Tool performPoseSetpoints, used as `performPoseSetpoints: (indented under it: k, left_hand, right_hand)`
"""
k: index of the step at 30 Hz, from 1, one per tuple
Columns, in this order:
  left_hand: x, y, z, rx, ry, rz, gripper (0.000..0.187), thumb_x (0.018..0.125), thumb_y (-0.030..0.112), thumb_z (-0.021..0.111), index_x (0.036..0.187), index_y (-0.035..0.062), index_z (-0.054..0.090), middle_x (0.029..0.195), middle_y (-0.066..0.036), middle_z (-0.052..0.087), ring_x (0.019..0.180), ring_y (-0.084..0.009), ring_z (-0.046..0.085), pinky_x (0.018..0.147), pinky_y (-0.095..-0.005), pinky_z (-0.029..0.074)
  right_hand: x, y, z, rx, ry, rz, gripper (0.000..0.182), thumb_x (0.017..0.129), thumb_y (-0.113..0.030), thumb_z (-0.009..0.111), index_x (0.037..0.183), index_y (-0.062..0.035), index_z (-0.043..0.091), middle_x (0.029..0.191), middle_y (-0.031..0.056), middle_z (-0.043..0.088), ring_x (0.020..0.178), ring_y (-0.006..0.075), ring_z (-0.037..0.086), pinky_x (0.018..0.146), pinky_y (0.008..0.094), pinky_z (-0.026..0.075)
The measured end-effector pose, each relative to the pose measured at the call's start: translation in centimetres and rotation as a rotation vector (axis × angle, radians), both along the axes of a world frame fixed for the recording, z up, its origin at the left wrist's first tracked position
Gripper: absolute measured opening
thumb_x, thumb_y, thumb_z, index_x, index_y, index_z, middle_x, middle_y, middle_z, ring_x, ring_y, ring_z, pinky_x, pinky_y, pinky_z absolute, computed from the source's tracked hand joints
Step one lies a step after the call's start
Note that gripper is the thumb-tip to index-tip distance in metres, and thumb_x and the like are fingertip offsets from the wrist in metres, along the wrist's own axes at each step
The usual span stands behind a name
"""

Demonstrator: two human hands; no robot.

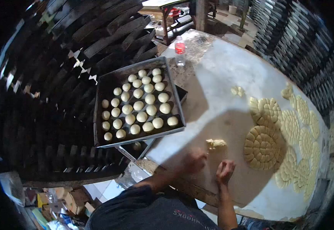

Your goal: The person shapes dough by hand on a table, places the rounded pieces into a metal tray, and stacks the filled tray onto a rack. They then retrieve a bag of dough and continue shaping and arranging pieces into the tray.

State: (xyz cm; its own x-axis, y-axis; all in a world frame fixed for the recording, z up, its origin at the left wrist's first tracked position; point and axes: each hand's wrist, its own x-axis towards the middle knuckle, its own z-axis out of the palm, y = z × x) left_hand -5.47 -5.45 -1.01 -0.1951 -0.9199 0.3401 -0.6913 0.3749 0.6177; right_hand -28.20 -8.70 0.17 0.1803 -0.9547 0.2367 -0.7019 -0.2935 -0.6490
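Note:
On the floured table [228,57], a small rough lump of dough [216,144] lies just beyond my two hands. My left hand [195,160] is blurred, low over the tabletop to the near left of the lump; its fingers are smeared. My right hand [226,171] is to the near right of the lump, with its fingers curled in; whatever they hold, if anything, is hidden. A large round of dough cut into segments [264,148] lies right of my hands. The dark metal tray [136,140] at the left holds several round dough balls [138,105] in rows.
More segmented dough rounds [290,126] cover the right side of the table. A small dough piece [237,91] lies farther back. A clear bottle with a red label [180,51] stands behind the tray. Stacked dark trays [71,88] rise at the left, and boxes [76,202] lie below.

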Motion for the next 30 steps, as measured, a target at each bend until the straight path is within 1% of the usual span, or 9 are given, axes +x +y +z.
performPoseSetpoints:
  k: [4, 8, 12, 15, 19, 20, 22, 25, 30]
  left_hand:
    - [3.9, 9.7, -1.3, 0.099, -0.233, -0.207, 0.042, 0.082, 0.010, 0.063, 0.124, 0.0062, 0.057, 0.124, -0.015, 0.056, 0.115, -0.0339, 0.053, 0.102, -0.0457, 0.043]
    - [15.9, 10.9, 9.6, 0.399, 0.235, -0.147, 0.040, 0.087, 0.009, 0.061, 0.126, 0.0065, 0.054, 0.126, -0.018, 0.054, 0.119, -0.0363, 0.051, 0.106, -0.0467, 0.039]
    - [34.1, 6.4, 23.1, 0.071, -0.329, 0.373, 0.045, 0.078, 0.011, 0.065, 0.122, 0.0074, 0.057, 0.113, -0.014, 0.058, 0.110, -0.0364, 0.054, 0.107, -0.0570, 0.029]
    - [46.5, 1.0, 15.8, 0.020, -0.484, 0.782, 0.030, 0.086, 0.018, 0.059, 0.114, 0.0078, 0.064, 0.114, -0.015, 0.063, 0.113, -0.0316, 0.057, 0.105, -0.0591, 0.031]
    - [50.4, -1.2, 13.2, 0.375, -0.807, 0.583, 0.020, 0.084, 0.015, 0.059, 0.098, 0.0077, 0.070, 0.109, -0.012, 0.066, 0.104, -0.0301, 0.061, 0.103, -0.0457, 0.039]
    - [53.4, -2.3, 6.2, 0.283, -0.758, 0.581, 0.020, 0.082, 0.016, 0.061, 0.098, 0.0100, 0.070, 0.102, -0.009, 0.066, 0.103, -0.0280, 0.061, 0.101, -0.0499, 0.040]
    - [52.9, -2.4, 7.4, 0.377, -0.669, 0.630, 0.020, 0.081, 0.019, 0.061, 0.098, 0.0113, 0.070, 0.101, -0.008, 0.066, 0.103, -0.0278, 0.060, 0.099, -0.0512, 0.041]
    - [50.5, -0.7, 14.3, 0.350, -0.703, 0.574, 0.017, 0.082, 0.019, 0.062, 0.092, 0.0063, 0.067, 0.102, -0.015, 0.067, 0.097, -0.0312, 0.065, 0.095, -0.0500, 0.045]
    - [51.4, -2.4, 15.3, 0.645, -0.928, 0.146, 0.051, 0.086, 0.041, 0.061, 0.123, 0.0057, 0.061, 0.116, -0.020, 0.062, 0.117, -0.0362, 0.055, 0.097, -0.0581, 0.042]
  right_hand:
    - [-3.5, 4.2, 1.1, -0.109, 0.186, 0.266, 0.011, 0.085, -0.013, 0.059, 0.091, -0.0035, 0.059, 0.087, 0.0185, 0.060, 0.087, 0.0390, 0.059, 0.090, 0.0503, 0.043]
    - [-11.9, 2.1, 2.7, 0.991, -0.194, -0.276, 0.022, 0.092, -0.023, 0.055, 0.092, -0.0017, 0.061, 0.086, 0.0108, 0.060, 0.081, 0.0256, 0.063, 0.059, 0.0373, 0.057]
    - [3.5, -1.5, 12.1, 0.576, -0.301, -0.253, 0.033, 0.096, -0.030, 0.051, 0.104, 0.0007, 0.062, 0.092, 0.0125, 0.060, 0.084, 0.0222, 0.062, 0.065, 0.0349, 0.058]
    - [23.4, -3.5, 21.7, 0.490, -0.278, 0.123, 0.036, 0.096, -0.028, 0.053, 0.112, 0.0028, 0.060, 0.107, 0.0147, 0.062, 0.093, 0.0243, 0.063, 0.080, 0.0368, 0.054]
    - [43.4, -7.2, 25.0, -0.257, -0.150, 0.729, 0.045, 0.085, -0.009, 0.068, 0.126, -0.0011, 0.052, 0.117, 0.0228, 0.058, 0.110, 0.0347, 0.059, 0.094, 0.0422, 0.047]
    - [48.0, -7.8, 24.3, -0.142, -0.309, 0.794, 0.041, 0.086, -0.015, 0.069, 0.122, -0.0033, 0.054, 0.116, 0.0204, 0.059, 0.108, 0.0358, 0.060, 0.092, 0.0420, 0.049]
    - [55.4, -11.5, 19.0, -0.277, -0.146, 0.813, 0.034, 0.087, -0.025, 0.069, 0.115, -0.0068, 0.059, 0.113, 0.0151, 0.061, 0.107, 0.0363, 0.060, 0.093, 0.0436, 0.049]
    - [58.6, -14.6, 13.3, -0.421, 0.466, 0.934, 0.034, 0.085, -0.026, 0.069, 0.109, -0.0028, 0.062, 0.117, 0.0144, 0.060, 0.117, 0.0346, 0.053, 0.099, 0.0441, 0.045]
    - [44.3, -10.8, 18.6, -0.412, -0.100, 0.748, 0.028, 0.081, -0.018, 0.068, 0.105, -0.0038, 0.063, 0.110, 0.0147, 0.061, 0.111, 0.0353, 0.055, 0.098, 0.0437, 0.045]
